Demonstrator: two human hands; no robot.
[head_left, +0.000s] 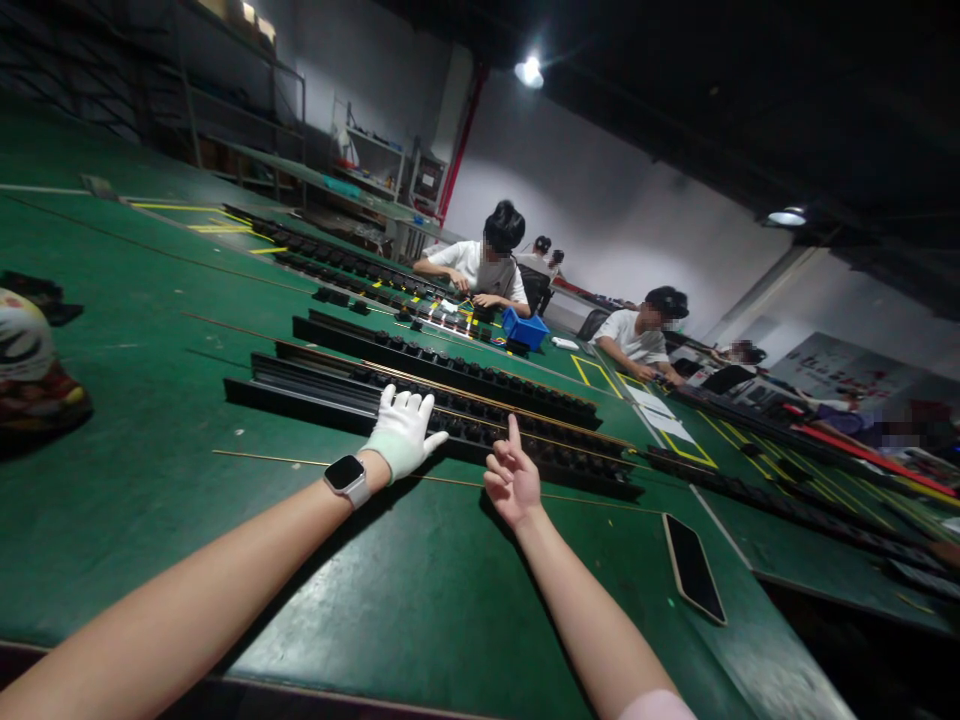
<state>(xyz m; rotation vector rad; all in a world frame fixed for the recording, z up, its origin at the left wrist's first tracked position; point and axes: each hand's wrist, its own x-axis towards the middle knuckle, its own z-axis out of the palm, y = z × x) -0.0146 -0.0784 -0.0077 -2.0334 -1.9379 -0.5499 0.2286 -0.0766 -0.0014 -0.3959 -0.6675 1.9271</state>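
My left hand (403, 432), in a white glove with a watch at the wrist, lies with spread fingers on the near black channel rails (300, 395). It holds nothing that I can see. My bare right hand (514, 482) is at the near side of the rails, its index finger stretched out and the other fingers partly curled. That fingertip is close to the thin brass-coloured rods (570, 425) lying along the rails; whether it touches one I cannot tell. Rows of small black blocks fill the rails' right part. Another thin rod (277, 459) lies on the table in front.
A phone (694, 568) lies on the green table (360, 620) at right. A colourful bag (34, 370) stands at the left edge. Beyond the rails are a blue bin (525, 328), white papers (660, 412) and more long black rails. Several people in white shirts sit across the tables.
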